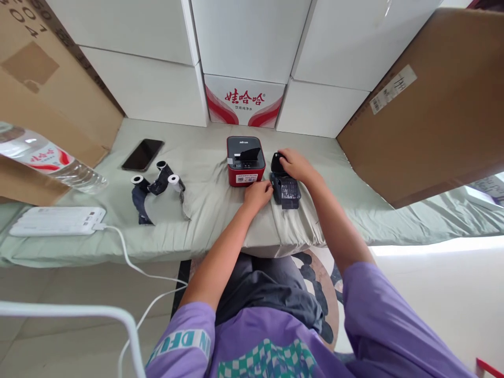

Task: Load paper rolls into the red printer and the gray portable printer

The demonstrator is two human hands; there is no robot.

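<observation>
Black handheld device [286, 190], prob. a small label printer or its ribbon cassette (too small to tell which), lies on the front part of the table, just right of the red-and-black desktop printer [245, 161]. Right hand [293, 164] is curled over its far end, fingers cupped on the rounded black top; whether it truly grips can't be told. Left hand [258, 195] rests at the device's left edge, fingers bent in, touching or nearly touching the side, w/ the red printer just beyond the knuckles.

Progress, as a judgement: the device looks mid-handling, both hands on it, nothing yet fed in or taken out that shows. The desktop printer's top flap stands partly raised, so loading or swapping seems begun, not finished. Three rolls [157, 181] w/ white cores and dark ribbon trailing loose lie well to the left, untouched.

Materials: device is matte black plastic, ribbed or gridded on its near face. Printer is a boxy cube, glossy red sides, dark lid, white sticker on front. Table is covered by a soft pale-green cloth [205, 210], wrinkled at the edge. Smartphone [142, 154] is flat, glossy black. White power strip [59, 220] w/ cable at left; clear water bottle [47, 160] lies on its side. Cardboard and white cartons behind.
</observation>
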